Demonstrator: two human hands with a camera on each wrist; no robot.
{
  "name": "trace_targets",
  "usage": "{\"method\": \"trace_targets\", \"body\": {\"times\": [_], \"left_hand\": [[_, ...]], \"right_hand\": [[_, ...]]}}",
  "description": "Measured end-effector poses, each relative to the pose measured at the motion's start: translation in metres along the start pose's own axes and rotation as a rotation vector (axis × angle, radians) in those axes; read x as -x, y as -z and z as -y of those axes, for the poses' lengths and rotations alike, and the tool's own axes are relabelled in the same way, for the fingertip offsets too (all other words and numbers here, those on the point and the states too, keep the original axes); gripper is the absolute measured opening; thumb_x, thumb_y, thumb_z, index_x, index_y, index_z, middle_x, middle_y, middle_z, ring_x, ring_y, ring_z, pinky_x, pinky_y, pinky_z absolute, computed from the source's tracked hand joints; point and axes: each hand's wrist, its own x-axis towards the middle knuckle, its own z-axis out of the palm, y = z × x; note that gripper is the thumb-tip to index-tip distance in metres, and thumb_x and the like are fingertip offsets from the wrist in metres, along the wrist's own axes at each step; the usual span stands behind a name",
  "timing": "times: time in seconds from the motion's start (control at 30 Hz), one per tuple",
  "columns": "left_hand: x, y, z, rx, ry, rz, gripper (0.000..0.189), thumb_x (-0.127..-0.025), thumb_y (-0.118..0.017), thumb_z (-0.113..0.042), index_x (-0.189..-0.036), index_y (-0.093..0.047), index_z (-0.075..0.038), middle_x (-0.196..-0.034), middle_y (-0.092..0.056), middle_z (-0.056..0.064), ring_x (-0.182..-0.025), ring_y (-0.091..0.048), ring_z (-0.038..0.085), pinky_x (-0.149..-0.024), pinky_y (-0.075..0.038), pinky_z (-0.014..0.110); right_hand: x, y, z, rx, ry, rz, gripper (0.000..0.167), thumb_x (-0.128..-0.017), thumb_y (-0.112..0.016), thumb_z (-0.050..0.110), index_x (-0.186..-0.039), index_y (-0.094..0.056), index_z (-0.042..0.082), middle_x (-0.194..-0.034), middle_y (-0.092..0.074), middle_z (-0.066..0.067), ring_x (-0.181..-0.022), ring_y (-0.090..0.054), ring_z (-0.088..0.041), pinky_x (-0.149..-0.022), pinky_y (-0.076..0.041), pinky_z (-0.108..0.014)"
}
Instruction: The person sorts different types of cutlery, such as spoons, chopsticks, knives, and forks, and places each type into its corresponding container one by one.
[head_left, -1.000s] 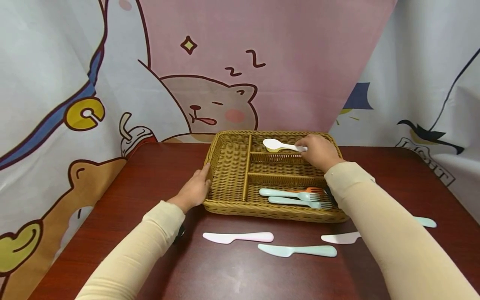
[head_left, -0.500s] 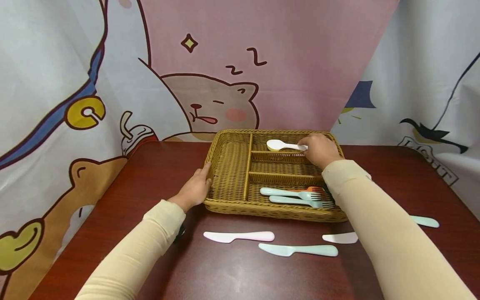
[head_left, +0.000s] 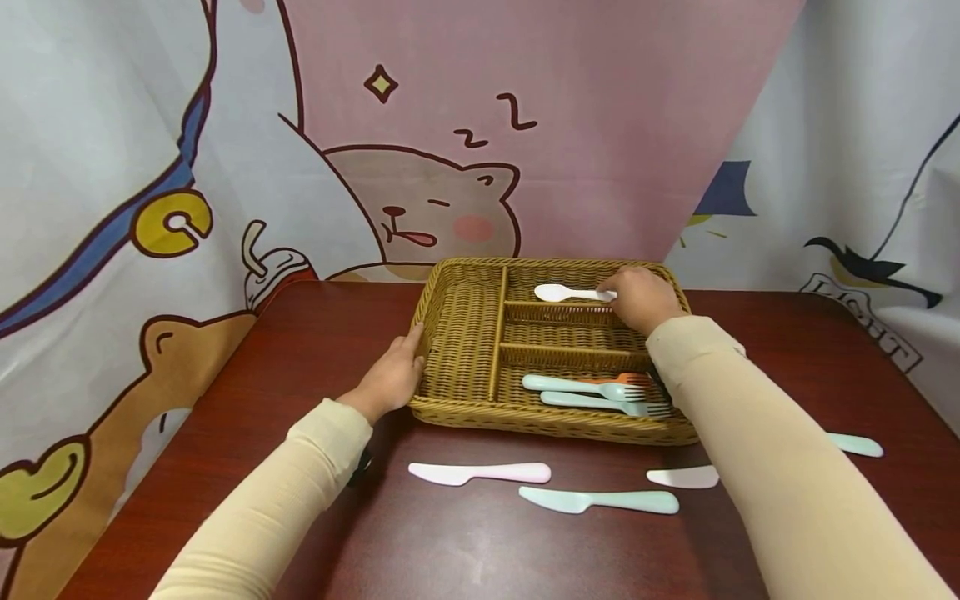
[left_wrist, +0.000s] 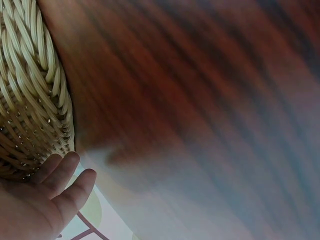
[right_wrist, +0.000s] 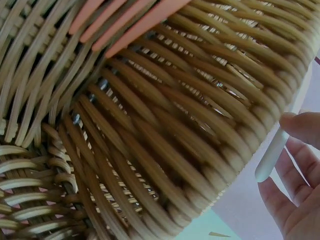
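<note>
In the head view, a white spoon point(head_left: 553, 292) lies along the back right compartment of a wicker cutlery basket point(head_left: 555, 427). My right hand point(head_left: 645, 300) pinches the end of its handle. The right wrist view shows the pale handle point(right_wrist: 270, 157) between the thumb and fingers of that hand point(right_wrist: 300, 185), past the wicker wall. My left hand point(head_left: 392, 375) rests on the basket's left side, fingers extended along the wall; the left wrist view shows its fingers point(left_wrist: 75, 192) against the weave. Two mint forks point(head_left: 558, 383) and an orange fork point(head_left: 633, 380) lie in the front compartment.
On the dark red table point(head_left: 450, 550), before the basket, lie a pink knife point(head_left: 480, 473), a mint knife point(head_left: 600, 500) and a pale pink knife point(head_left: 682, 477) partly under the right sleeve. A mint handle point(head_left: 855, 443) shows farther right. A printed curtain point(head_left: 600, 125) hangs behind.
The white spoon has shifted slightly right and down with my right hand, and the yellow edge under its bowl has gone from sight. My left hand has stayed at the basket's side.
</note>
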Motion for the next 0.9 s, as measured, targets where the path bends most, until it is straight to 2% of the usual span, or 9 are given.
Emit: {"method": "trace_targets", "body": {"times": [0.43, 0.73, 0.9], "left_hand": [[0.0001, 0.0003, -0.0006, 0.011, 0.009, 0.002, 0.059, -0.103, -0.037, -0.015, -0.155, -0.012, -0.004, -0.147, -0.033, 0.028, -0.136, -0.035, 0.036, -0.112, -0.029, 0.046], [-0.0007, -0.0005, -0.0007, 0.016, 0.007, 0.001, 0.059, -0.103, -0.037, -0.015, -0.155, -0.013, -0.004, -0.147, -0.033, 0.027, -0.137, -0.035, 0.036, -0.112, -0.029, 0.046], [-0.0008, 0.0001, 0.0003, 0.018, 0.011, 0.011, 0.059, -0.103, -0.037, -0.015, -0.155, -0.012, -0.004, -0.149, -0.031, 0.027, -0.138, -0.032, 0.036, -0.113, -0.028, 0.047]], "right_hand": [[-0.0030, 0.0028, 0.0002, 0.020, 0.027, 0.046, 0.028, -0.092, -0.061, 0.001, -0.116, -0.071, 0.008, -0.122, -0.063, -0.020, -0.112, -0.057, -0.039, -0.084, -0.050, -0.054], [-0.0014, 0.0024, -0.0005, -0.014, 0.008, 0.037, 0.033, -0.091, -0.059, -0.001, -0.120, -0.069, 0.010, -0.127, -0.060, -0.022, -0.111, -0.057, -0.040, -0.076, -0.052, -0.051], [0.0001, 0.0028, -0.0003, -0.059, 0.009, 0.023, 0.033, -0.090, -0.063, 0.002, -0.123, -0.068, 0.008, -0.128, -0.060, -0.021, -0.112, -0.057, -0.040, -0.082, -0.050, -0.054]]}}
